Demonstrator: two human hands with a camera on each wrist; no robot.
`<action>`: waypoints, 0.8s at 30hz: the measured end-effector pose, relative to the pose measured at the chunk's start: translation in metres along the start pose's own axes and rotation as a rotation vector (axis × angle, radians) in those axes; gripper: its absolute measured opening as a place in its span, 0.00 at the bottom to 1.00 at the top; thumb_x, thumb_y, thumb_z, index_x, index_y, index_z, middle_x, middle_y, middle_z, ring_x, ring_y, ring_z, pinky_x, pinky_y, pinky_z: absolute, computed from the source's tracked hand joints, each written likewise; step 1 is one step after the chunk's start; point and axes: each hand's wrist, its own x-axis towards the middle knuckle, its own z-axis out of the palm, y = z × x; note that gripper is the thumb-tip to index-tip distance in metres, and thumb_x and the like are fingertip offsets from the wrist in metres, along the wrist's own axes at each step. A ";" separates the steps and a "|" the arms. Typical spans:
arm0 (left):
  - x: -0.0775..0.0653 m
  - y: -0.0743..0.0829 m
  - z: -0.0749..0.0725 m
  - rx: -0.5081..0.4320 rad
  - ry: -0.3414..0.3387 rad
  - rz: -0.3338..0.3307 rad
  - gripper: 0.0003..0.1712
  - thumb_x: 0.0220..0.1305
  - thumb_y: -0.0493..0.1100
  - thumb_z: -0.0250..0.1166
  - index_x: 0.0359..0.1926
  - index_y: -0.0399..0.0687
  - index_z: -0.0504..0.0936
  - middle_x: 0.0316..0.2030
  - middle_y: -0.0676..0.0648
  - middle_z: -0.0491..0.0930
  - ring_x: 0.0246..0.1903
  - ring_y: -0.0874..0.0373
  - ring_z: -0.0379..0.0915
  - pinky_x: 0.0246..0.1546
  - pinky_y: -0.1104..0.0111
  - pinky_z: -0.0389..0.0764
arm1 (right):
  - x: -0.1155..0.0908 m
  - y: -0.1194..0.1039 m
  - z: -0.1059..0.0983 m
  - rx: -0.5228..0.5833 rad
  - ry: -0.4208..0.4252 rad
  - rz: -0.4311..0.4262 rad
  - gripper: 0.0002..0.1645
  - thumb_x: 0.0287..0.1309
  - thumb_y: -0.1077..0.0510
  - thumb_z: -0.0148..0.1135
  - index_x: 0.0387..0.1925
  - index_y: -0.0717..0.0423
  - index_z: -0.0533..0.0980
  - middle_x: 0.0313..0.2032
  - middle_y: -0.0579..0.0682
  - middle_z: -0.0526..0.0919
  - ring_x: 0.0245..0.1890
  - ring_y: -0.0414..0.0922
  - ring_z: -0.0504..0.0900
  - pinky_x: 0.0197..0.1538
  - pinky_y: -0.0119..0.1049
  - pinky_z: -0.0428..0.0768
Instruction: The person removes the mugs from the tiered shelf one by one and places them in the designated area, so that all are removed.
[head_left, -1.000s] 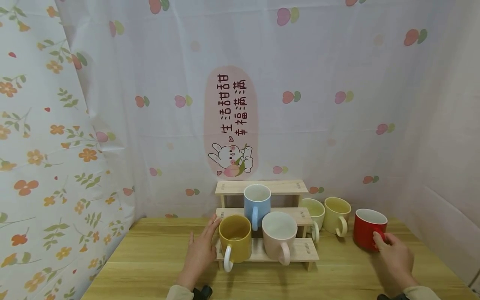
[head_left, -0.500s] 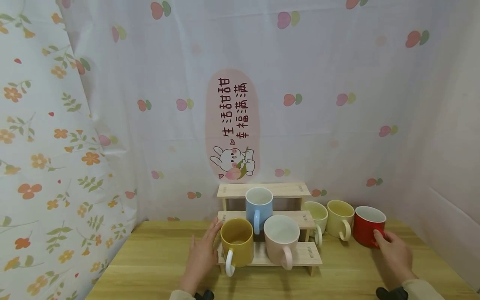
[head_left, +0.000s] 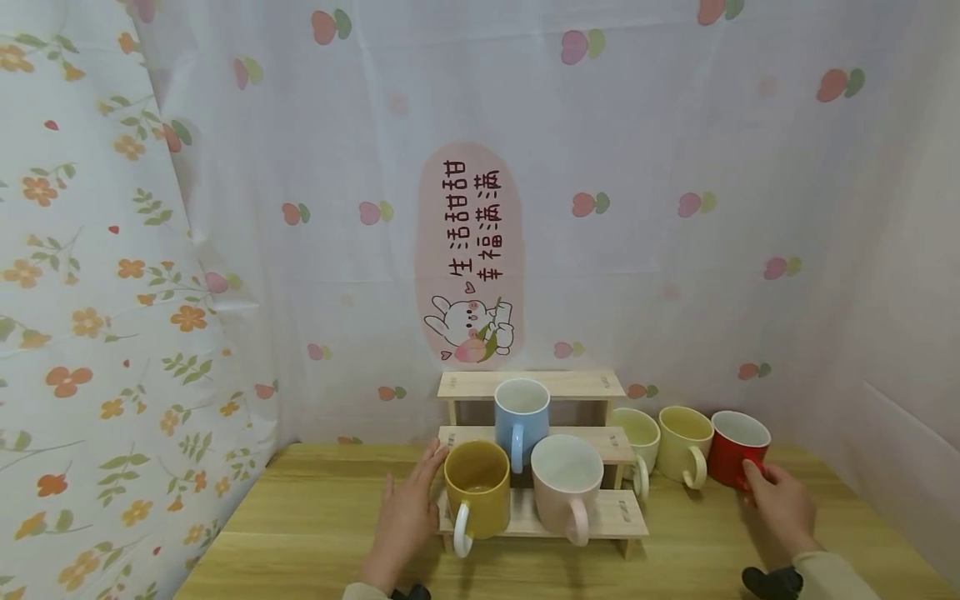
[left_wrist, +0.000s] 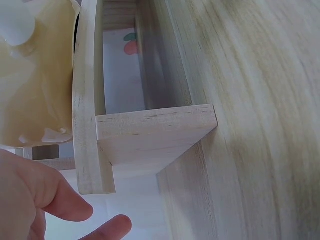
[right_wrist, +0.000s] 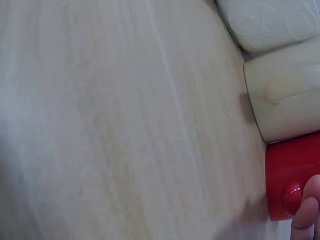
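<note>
One glossy red mug [head_left: 729, 456], white inside, is pinched by the right hand [head_left: 783, 505], the left hand [head_left: 406, 517] spread.

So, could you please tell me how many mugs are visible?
6: mustard mug and pink mug on the bottom step; blue mug on the middle step; pale green mug, yellow mug and red mug on the table.

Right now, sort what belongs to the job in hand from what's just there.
Apparently in the job:
red mug, handle pinched by the right hand
yellow mug, pale green mug, in its row
wooden rack, beside the left hand
mustard mug, pink mug, blue mug, on the rack

Just surroundings:
flowered sheet
printed backdrop
table
</note>
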 end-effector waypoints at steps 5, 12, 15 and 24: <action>0.001 0.002 0.000 0.002 0.010 0.009 0.49 0.43 0.23 0.61 0.69 0.52 0.63 0.71 0.50 0.60 0.32 0.56 0.80 0.58 0.28 0.56 | 0.002 -0.001 0.002 0.029 -0.006 -0.010 0.29 0.68 0.47 0.46 0.46 0.73 0.74 0.18 0.49 0.83 0.18 0.32 0.73 0.31 0.30 0.66; -0.001 0.003 0.000 0.005 0.016 0.016 0.48 0.43 0.22 0.61 0.68 0.51 0.65 0.71 0.49 0.61 0.37 0.53 0.82 0.57 0.28 0.57 | 0.003 -0.002 0.006 0.176 -0.025 0.015 0.26 0.69 0.54 0.42 0.52 0.78 0.62 0.26 0.62 0.82 0.13 0.33 0.77 0.20 0.24 0.76; -0.002 0.002 0.001 0.012 0.022 0.023 0.47 0.43 0.23 0.61 0.68 0.50 0.65 0.70 0.49 0.62 0.36 0.53 0.82 0.56 0.28 0.58 | 0.002 -0.001 0.007 0.205 -0.031 0.008 0.25 0.69 0.56 0.42 0.51 0.79 0.61 0.28 0.66 0.81 0.13 0.34 0.78 0.20 0.26 0.78; 0.000 0.001 0.001 0.000 0.011 0.020 0.47 0.44 0.23 0.60 0.68 0.52 0.64 0.71 0.50 0.61 0.22 0.63 0.74 0.56 0.28 0.58 | 0.004 -0.008 -0.001 0.011 -0.036 -0.018 0.31 0.67 0.49 0.46 0.49 0.79 0.65 0.41 0.76 0.78 0.27 0.53 0.82 0.35 0.44 0.73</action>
